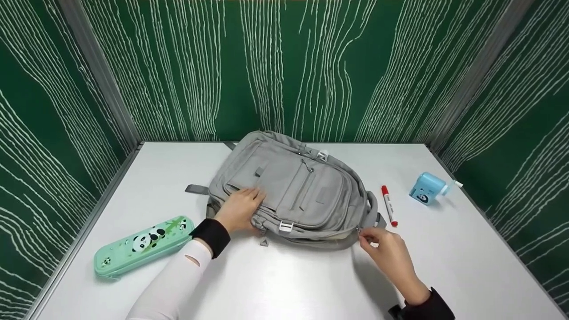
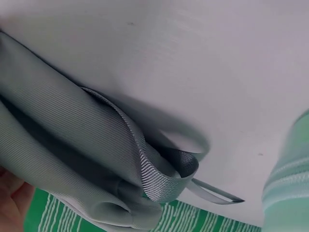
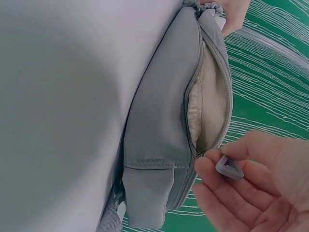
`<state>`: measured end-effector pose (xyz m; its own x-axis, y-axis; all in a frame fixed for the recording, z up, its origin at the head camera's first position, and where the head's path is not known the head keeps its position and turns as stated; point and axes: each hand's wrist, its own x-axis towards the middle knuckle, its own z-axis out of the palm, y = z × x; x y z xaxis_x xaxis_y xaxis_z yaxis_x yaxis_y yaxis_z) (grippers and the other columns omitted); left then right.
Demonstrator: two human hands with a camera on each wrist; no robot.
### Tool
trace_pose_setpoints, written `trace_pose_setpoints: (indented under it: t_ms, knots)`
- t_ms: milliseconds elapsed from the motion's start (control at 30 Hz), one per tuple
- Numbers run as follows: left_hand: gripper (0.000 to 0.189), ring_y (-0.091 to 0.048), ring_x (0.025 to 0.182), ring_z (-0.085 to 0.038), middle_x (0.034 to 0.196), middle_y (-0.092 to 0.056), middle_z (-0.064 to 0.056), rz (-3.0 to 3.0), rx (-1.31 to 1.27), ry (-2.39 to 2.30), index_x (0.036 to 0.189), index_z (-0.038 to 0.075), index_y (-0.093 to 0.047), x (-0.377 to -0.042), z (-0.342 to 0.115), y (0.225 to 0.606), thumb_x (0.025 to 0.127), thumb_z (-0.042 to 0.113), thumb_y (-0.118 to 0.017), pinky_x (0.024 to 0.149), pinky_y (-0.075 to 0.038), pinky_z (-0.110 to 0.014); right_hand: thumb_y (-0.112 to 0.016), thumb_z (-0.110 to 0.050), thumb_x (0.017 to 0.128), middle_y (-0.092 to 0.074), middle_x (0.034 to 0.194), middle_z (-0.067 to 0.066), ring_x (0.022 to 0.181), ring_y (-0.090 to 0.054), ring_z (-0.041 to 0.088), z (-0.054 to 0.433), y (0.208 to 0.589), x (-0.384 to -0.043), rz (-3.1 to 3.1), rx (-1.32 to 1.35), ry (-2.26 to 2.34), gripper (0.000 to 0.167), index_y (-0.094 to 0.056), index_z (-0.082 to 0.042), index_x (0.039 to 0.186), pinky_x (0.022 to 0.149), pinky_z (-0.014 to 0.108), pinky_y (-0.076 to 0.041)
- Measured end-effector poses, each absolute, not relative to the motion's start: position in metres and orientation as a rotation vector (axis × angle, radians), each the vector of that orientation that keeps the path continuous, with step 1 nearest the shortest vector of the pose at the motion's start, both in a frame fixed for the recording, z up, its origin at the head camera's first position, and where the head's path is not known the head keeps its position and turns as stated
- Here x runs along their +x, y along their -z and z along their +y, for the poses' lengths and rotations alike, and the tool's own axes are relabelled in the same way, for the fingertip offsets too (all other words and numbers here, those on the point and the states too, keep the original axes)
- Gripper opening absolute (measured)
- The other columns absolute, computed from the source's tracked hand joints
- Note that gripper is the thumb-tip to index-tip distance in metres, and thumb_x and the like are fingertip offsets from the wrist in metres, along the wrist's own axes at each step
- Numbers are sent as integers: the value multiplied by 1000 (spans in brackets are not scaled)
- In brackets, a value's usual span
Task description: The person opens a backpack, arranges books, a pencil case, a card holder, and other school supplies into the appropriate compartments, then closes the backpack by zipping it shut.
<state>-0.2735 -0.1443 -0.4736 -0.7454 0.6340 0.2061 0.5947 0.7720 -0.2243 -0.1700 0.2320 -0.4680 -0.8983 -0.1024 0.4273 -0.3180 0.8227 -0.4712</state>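
Observation:
A grey backpack (image 1: 289,186) lies on its back on the white table, its front pocket facing up. My left hand (image 1: 240,209) grips its near edge by the base, fingers over the front. At the top end, my right hand (image 1: 389,251) pinches a zipper pull (image 3: 229,167) with a grey triangular end, between thumb and fingers. The zipper there is partly undone, and beige lining (image 3: 212,96) shows in the gap in the right wrist view. The left wrist view shows grey straps (image 2: 166,186) and folds of the bag, with only a bit of the hand.
Left of the bag is a mint-green panda pencil case (image 1: 142,246). A red-capped marker (image 1: 389,206) lies right of the bag, and beyond it a light-blue pencil sharpener with a crank (image 1: 429,186). Green walls with white lines (image 1: 284,71) enclose the table (image 1: 284,284).

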Motion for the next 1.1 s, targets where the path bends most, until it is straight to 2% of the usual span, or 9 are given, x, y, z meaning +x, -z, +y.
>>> trace_pose_setpoints:
  t_ms: [167,300,433,567,833,933,1100]
  knots:
    - [108,-68,121,-33,135,-67,-20,-2661,-895,-195,141,1,-58,-269,-136,476,60,63,-92,106,-55,-40,-74,2,85,-79,83,6,77,-76,22,236,467,-169,-2586,311,-744,8,-78,-6,86,71,36,-62]
    - [103,-73,103,-31,121,-73,-17,-2640,-828,-193,136,2,-62,-268,-131,478,59,64,-92,84,-63,-41,-74,2,85,-79,82,3,77,-75,22,237,466,-170,-2591,291,-727,10,-78,-7,86,72,39,-61]
    - [100,-75,90,-29,111,-76,-15,-2644,-764,-191,134,4,-65,-267,-126,480,59,65,-91,69,-63,-41,-73,2,85,-78,82,2,77,-75,22,238,465,-172,-2595,274,-723,10,-78,-7,87,72,39,-60]
    - [102,-75,87,-27,107,-76,-14,-2670,-717,-204,136,4,-64,-266,-121,481,59,66,-91,65,-62,-39,-75,1,85,-78,82,3,76,-74,22,238,464,-172,-2589,274,-716,9,-78,-7,85,71,35,-60]
    - [106,-75,81,-25,100,-76,-12,-2702,-605,-224,136,4,-64,-262,-108,480,56,69,-90,62,-60,-36,-74,2,86,-79,82,5,76,-75,24,238,463,-174,-2585,273,-714,8,-78,-5,87,69,37,-60]
    - [103,-74,77,-24,91,-76,-10,-2686,-579,-190,131,5,-67,-261,-105,480,54,69,-90,60,-60,-35,-73,2,86,-78,81,7,76,-75,26,238,462,-174,-2567,285,-704,6,-77,-1,88,69,40,-60]
    - [102,-74,76,-24,86,-76,-8,-2686,-525,-142,126,7,-71,-259,-103,478,50,72,-91,60,-60,-36,-74,3,87,-79,85,12,78,-77,30,238,461,-173,-2564,296,-721,6,-78,1,91,72,46,-62]
